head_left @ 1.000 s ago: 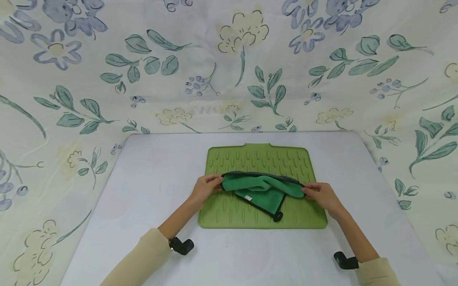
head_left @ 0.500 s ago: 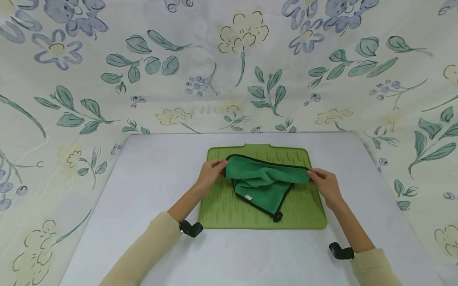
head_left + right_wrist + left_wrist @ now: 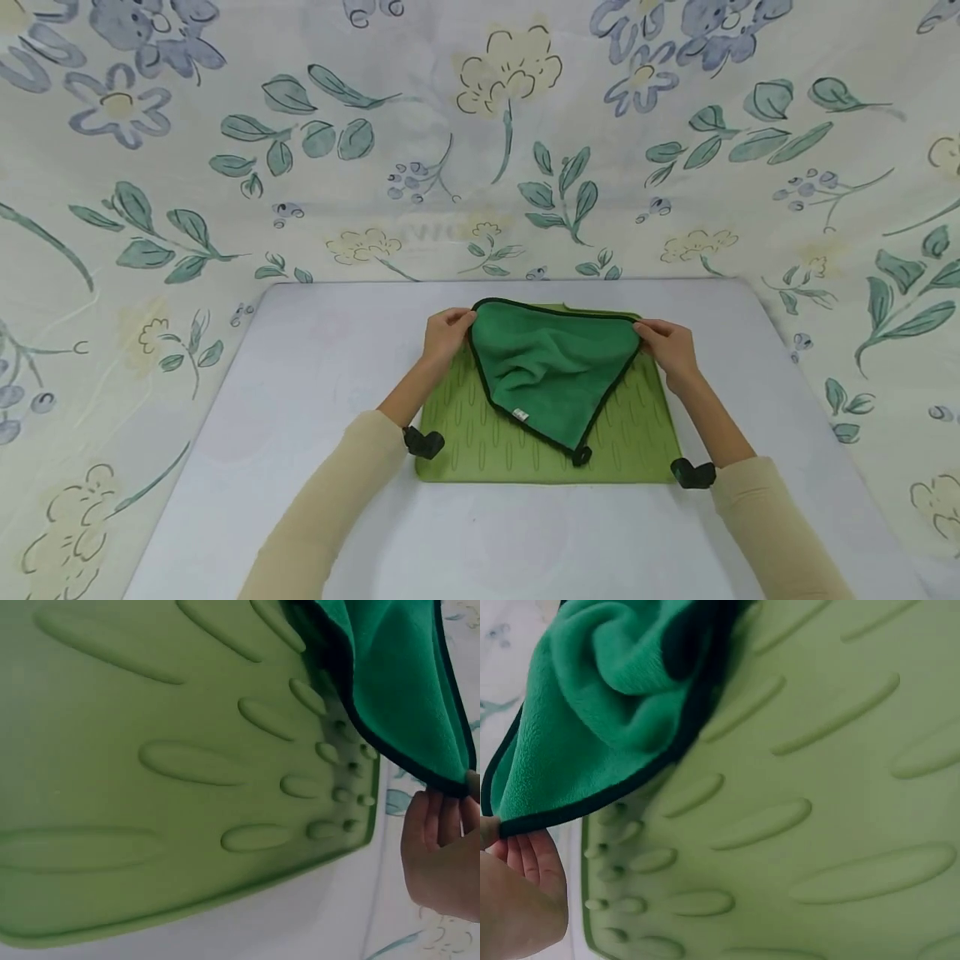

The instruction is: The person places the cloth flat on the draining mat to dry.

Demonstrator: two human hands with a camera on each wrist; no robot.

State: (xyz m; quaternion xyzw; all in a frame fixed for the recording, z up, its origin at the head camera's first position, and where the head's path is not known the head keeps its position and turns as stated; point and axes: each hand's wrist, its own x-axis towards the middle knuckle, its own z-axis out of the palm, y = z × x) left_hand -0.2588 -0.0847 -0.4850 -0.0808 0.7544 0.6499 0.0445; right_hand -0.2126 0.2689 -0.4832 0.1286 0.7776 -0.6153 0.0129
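Observation:
A green cloth [image 3: 555,367] with black edging spreads over a green ridged mat [image 3: 465,450]. Its far edge is drawn fairly straight between both hands, and soft wrinkles cross its middle. My left hand [image 3: 447,333] pinches the far left corner; in the left wrist view, thumb and fingers [image 3: 532,859] meet at the black edging. The far right corner is pinched by my right hand [image 3: 670,348], its fingers [image 3: 442,817] under the edging in the right wrist view. The near corner, with a black loop [image 3: 581,456], lies on the mat, and a small white tag [image 3: 521,414] shows near the left edge.
The mat lies on a white table [image 3: 330,358]. Behind and beside the table hangs a floral-patterned sheet [image 3: 315,200]. Black wrist cameras [image 3: 425,442] sit on both wrists over the mat's near corners.
Both hands have moved away toward the mat's far edge, pulling the cloth's far side with them. The cloth, folded over before, is now opened out; its near corner stayed in place.

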